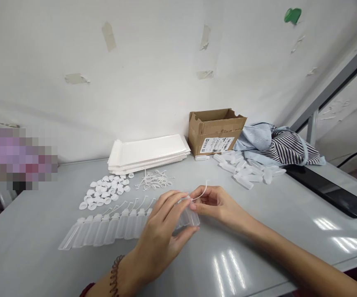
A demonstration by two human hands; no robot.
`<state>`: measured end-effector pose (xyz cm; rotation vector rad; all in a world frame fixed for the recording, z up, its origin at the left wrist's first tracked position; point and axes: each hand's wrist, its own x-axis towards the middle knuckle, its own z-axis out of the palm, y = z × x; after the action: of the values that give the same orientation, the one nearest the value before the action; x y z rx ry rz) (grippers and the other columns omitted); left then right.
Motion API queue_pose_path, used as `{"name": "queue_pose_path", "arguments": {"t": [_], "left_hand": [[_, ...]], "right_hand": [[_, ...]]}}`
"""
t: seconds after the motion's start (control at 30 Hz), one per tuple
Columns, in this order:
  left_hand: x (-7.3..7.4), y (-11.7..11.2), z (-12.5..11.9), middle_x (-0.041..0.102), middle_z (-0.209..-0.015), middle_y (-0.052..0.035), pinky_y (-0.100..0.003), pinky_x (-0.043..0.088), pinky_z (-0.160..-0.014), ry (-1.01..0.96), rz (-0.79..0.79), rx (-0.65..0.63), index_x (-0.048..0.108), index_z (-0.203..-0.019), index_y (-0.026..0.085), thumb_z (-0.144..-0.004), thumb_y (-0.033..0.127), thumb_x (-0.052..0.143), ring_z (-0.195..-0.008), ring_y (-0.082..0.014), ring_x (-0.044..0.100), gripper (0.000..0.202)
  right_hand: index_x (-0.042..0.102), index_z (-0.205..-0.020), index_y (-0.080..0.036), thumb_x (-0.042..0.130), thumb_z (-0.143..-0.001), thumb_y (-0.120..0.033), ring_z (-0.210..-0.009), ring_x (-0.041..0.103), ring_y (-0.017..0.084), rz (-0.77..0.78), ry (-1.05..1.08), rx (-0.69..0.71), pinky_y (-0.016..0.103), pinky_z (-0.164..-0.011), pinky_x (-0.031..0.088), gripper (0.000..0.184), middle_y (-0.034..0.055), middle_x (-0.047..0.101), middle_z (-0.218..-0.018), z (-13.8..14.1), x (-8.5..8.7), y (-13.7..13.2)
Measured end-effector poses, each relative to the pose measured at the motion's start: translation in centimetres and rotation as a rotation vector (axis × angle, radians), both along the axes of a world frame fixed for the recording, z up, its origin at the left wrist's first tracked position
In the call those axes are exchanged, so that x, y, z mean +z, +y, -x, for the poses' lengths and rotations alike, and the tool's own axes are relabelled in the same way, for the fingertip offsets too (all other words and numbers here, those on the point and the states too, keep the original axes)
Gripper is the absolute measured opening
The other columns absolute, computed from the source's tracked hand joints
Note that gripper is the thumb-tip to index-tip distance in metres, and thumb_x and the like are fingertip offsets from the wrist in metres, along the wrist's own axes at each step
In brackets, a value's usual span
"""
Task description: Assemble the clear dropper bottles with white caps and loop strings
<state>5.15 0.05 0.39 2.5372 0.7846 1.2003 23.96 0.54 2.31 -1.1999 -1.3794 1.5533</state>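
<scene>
My left hand (163,231) is closed round a small clear plastic bottle (189,216) just above the grey table (259,247). My right hand (215,203) pinches a thin white plastic loop strap (200,192) at the bottle's neck. To the left lies a row of several clear bottles (104,229) side by side, some with straps. Behind them are a scatter of white caps (104,192) and a heap of loose white straps (153,180).
A stack of white padded envelopes (149,153) lies against the wall. An open cardboard box (215,130) stands beside it, with loose clear bottles (246,170) and bundled cloth (277,144) to its right. A black flat device (329,190) lies at the far right.
</scene>
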Motion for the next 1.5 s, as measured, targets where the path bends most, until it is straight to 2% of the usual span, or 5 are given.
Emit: {"name": "queue_pose_path", "arguments": {"t": [0.2,0.4,0.6,0.87,1.5], "left_hand": [[-0.4,0.4,-0.3,0.062,-0.113,-0.0125,-0.045,0.048,-0.094,0.038,0.006,0.043,0.053,-0.119,0.012,-0.078,0.017,0.073,-0.110,-0.0275,0.051,0.045],[-0.5,0.4,-1.0,0.066,-0.110,-0.0124,-0.051,0.050,-0.088,0.195,0.047,0.100,0.054,-0.114,0.013,-0.068,0.013,0.081,-0.106,-0.0311,0.056,0.053],[-0.5,0.4,-1.3,0.068,-0.106,-0.0117,-0.052,0.051,-0.083,0.285,0.053,0.170,0.055,-0.110,0.013,-0.066,0.018,0.083,-0.103,-0.0330,0.058,0.052],[-1.1,0.4,-1.3,0.068,-0.108,-0.0117,-0.052,0.048,-0.084,0.359,0.056,0.201,0.056,-0.111,0.015,-0.069,0.021,0.081,-0.107,-0.0355,0.057,0.049],[-1.0,0.4,-0.9,0.066,-0.112,-0.0143,-0.054,0.046,-0.089,0.322,0.027,0.207,0.057,-0.116,0.014,-0.086,0.038,0.061,-0.115,-0.0358,0.052,0.039]], "right_hand": [[0.063,-0.083,-0.013,0.065,-0.075,-0.054,-0.058,0.051,0.012,-0.009,-0.121,-0.036,0.024,-0.049,0.035,0.042,0.0001,0.056,-0.067,-0.5,0.4,0.9],[0.049,-0.116,-0.019,0.063,-0.079,-0.043,-0.086,0.061,0.021,-0.265,-0.347,-0.495,0.034,-0.066,0.049,0.046,0.0106,0.060,-0.108,-1.7,-1.1,2.1],[0.065,-0.091,-0.019,0.053,-0.086,-0.015,-0.096,0.059,0.022,-0.800,-0.577,-0.041,0.040,-0.086,0.047,0.014,0.0076,0.068,-0.095,-2.2,-1.3,2.1],[0.067,-0.089,-0.017,0.053,-0.084,-0.009,-0.099,0.060,0.024,-0.775,-0.710,0.184,0.044,-0.091,0.041,0.017,0.0078,0.070,-0.096,-1.3,-1.4,1.5],[0.067,-0.093,-0.017,0.050,-0.086,-0.008,-0.107,0.058,0.024,-0.819,-0.743,0.242,0.042,-0.092,0.040,0.020,0.0091,0.069,-0.099,-1.6,-1.5,1.6]]}}
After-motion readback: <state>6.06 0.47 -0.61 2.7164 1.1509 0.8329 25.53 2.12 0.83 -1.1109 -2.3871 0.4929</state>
